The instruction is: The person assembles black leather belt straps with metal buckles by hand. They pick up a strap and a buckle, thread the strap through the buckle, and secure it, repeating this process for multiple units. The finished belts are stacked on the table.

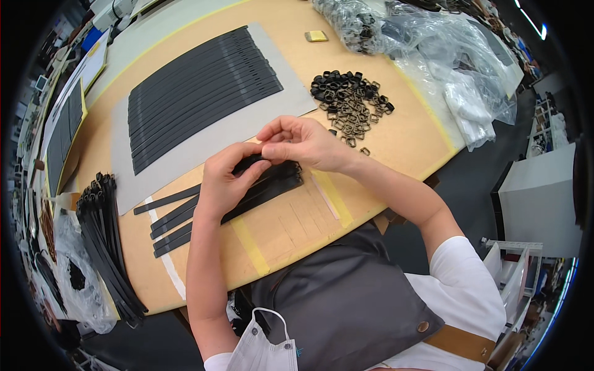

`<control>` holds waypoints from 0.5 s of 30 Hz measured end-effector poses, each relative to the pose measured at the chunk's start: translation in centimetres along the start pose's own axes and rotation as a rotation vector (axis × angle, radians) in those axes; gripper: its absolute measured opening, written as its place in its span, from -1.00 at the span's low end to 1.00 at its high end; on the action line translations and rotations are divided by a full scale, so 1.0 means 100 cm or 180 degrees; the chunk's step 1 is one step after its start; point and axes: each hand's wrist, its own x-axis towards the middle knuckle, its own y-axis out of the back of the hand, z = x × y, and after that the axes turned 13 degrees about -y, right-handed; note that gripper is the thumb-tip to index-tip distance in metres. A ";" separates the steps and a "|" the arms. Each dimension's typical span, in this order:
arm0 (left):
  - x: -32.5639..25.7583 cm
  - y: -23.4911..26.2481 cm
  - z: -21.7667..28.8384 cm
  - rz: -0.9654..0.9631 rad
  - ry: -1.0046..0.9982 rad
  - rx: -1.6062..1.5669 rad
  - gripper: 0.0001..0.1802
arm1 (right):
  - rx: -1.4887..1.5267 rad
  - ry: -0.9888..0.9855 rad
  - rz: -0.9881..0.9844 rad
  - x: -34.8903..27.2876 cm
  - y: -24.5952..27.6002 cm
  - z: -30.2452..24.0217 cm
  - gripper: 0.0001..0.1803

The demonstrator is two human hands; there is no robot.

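Both my hands meet over the near middle of the table. My left hand (232, 176) is closed around the right-hand end of a black strap (170, 199), whose tail runs out to the left over the table. Against that end my right hand (303, 143) is pinched, thumb and fingertips together; what lies between them is hidden. Below my hands lie several more black straps (260, 196), side by side, with small metal buckles showing at their right ends. Right of my right hand is a loose pile of square metal buckles (351, 117) and small black loops (337, 85).
Flat black straps (198, 93) lie in a row on a grey board (297, 108). A bundle of black straps (105, 241) hangs over the left table edge, beside a plastic bag (80, 278). Clear plastic bags (433, 49) lie far right. A small yellow-topped block (316, 36) sits at the back.
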 end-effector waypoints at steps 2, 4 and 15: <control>-0.001 0.002 -0.004 -0.0054 0.0208 0.0177 -0.75 | -0.0233 0.0185 0.0273 -0.006 0.022 -0.016 -0.75; -0.003 0.003 -0.008 0.0063 0.0242 0.0151 -0.78 | -0.1278 0.0219 0.0994 -0.024 0.052 -0.041 -0.82; -0.004 0.005 -0.011 0.0186 0.0359 0.0003 -0.83 | -0.3496 0.0253 0.0895 -0.096 0.086 -0.031 -0.83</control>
